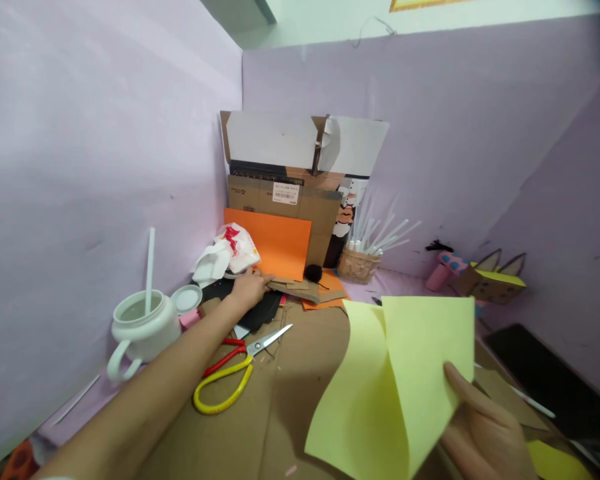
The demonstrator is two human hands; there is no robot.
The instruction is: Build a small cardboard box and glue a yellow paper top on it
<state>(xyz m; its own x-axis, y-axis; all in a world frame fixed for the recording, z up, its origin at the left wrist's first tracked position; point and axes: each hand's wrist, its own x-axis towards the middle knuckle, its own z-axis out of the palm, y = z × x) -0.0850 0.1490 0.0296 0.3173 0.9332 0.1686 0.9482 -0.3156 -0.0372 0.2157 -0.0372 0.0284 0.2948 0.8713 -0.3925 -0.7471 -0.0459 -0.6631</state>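
Note:
My right hand (485,430) is closed on yellow paper (425,360), its thumb over the front. The paper bends into two overlapping leaves that hang above the cardboard. My left hand (250,290) reaches to the back, fingertips closed at the left end of some cardboard strips (295,288). Its fingers are partly hidden. Under that hand lie black sheets (267,310). Nearer to me, scissors (253,350) with red and yellow handles lie with blades pointing right and away.
A white teapot-like jar (145,327) holding a white stick stands left, by a round lid (187,299). Behind are a crumpled white bag (237,247), an orange sheet (275,243), an upright carton (285,197) and a basket of white sticks (361,263). A cardboard animal figure (495,283) sits right.

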